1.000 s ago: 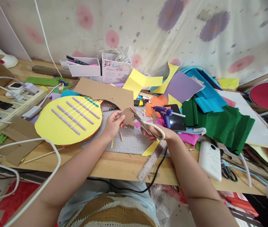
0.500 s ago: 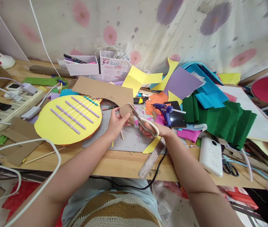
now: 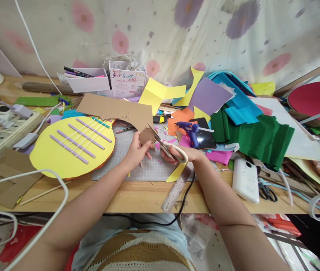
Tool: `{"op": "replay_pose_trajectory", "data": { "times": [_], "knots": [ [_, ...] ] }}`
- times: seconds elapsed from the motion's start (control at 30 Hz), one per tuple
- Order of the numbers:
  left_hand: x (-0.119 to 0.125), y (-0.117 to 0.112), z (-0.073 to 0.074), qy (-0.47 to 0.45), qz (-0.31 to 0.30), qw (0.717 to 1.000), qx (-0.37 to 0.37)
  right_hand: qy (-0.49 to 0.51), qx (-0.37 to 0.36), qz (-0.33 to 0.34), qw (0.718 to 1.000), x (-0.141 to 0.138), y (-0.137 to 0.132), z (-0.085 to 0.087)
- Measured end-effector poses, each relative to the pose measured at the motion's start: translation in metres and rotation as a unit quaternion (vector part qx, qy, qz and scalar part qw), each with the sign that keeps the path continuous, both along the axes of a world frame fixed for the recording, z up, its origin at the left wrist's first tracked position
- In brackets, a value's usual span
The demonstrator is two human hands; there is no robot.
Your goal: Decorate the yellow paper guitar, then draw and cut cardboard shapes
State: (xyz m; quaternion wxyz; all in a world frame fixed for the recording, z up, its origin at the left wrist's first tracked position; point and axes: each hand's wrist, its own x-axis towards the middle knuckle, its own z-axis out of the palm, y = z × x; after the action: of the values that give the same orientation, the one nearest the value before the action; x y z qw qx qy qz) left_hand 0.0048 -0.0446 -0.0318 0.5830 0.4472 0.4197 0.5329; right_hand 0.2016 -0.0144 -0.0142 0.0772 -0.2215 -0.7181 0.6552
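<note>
My left hand (image 3: 137,149) pinches a small rounded piece of brown cardboard (image 3: 146,136) above the grey cutting mat (image 3: 120,160). In my right hand (image 3: 173,152) is a pair of scissors (image 3: 180,150) with cream handles; the blades are parted a little and lie against the right edge of the cardboard. Left of my hands rests a yellow paper disc (image 3: 60,158) with purple strips and white strings across it. A blue glue gun (image 3: 191,131) lies just beyond my right hand, partly over a dark phone-like slab (image 3: 206,139).
A metal ruler (image 3: 176,190) and a black cable lie near the table's front edge. Dark green crepe paper (image 3: 264,137), a white power bank (image 3: 246,178) and black-handled scissors (image 3: 267,192) are to the right. A power strip (image 3: 15,131) and white cables occupy the left.
The view has shifted slightly to the right. The cardboard piece has turned in my left hand, and a loose brown scrap now lies near the glue gun's tip.
</note>
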Motion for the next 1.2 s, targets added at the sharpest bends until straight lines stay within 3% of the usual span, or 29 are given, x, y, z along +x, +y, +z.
{"op": "replay_pose_trajectory", "data": {
  "times": [0.2, 0.43, 1.2],
  "knots": [
    [-0.001, 0.000, 0.001, 0.004, 0.005, 1.000, -0.009, -0.013, -0.020, -0.035, 0.999, 0.000, 0.000, -0.004],
    [-0.006, 0.000, 0.005, 0.010, -0.003, 1.000, -0.010, -0.043, -0.044, -0.067, 0.996, -0.002, -0.004, 0.006],
    [-0.009, 0.000, 0.007, 0.013, -0.032, 0.999, -0.042, -0.091, -0.059, -0.047, 0.993, 0.013, 0.000, 0.012]
  ]
}}
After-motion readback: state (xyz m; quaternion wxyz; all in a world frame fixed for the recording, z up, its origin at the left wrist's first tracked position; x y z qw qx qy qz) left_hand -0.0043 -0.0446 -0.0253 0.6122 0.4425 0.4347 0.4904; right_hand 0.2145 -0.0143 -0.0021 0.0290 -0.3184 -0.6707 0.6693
